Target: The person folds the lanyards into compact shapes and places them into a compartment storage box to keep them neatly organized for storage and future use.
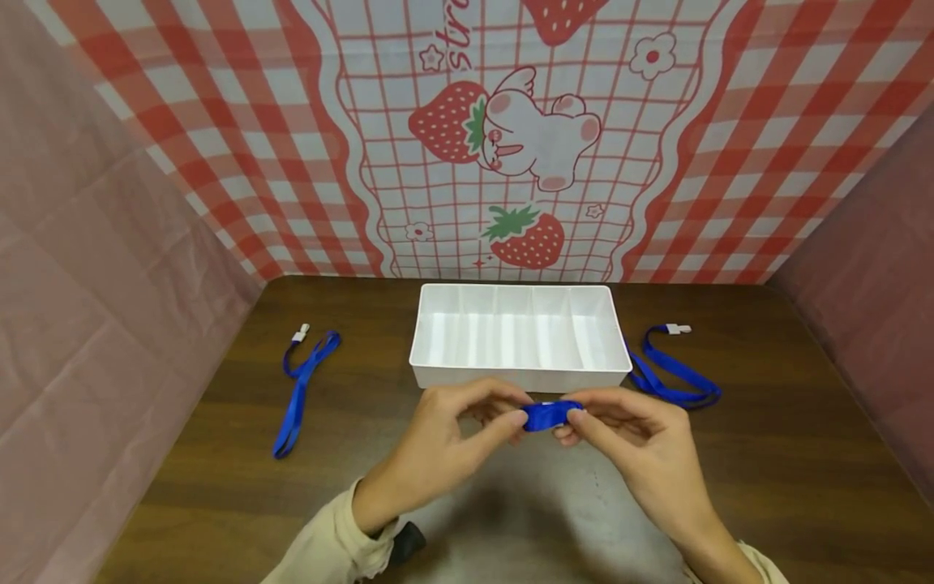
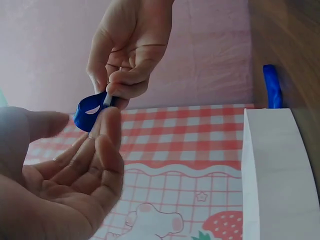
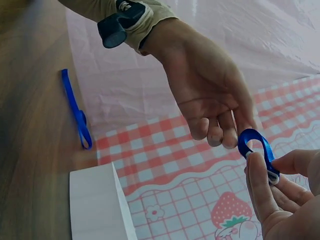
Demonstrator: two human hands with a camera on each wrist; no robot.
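Both hands meet over the table in front of the white box, at a blue lanyard (image 1: 546, 416) coiled into a small loop. My right hand (image 1: 642, 446) pinches the coil's right end between thumb and fingers; a white clip part (image 3: 273, 177) shows there in the right wrist view. My left hand (image 1: 448, 442) holds the left end with thumb and fingertips. Seen from the left wrist, the coil (image 2: 86, 120) stands as a rounded loop between the left thumb and fingers. How many turns it has is hidden.
Behind the hands stands a white box (image 1: 520, 380) with several compartments. A blue lanyard (image 1: 295, 405) with a white clip lies on the table at left, another lanyard (image 1: 674, 377) at right beside the box. A strawberry-patterned checked cloth (image 1: 467, 186) hangs at the back.
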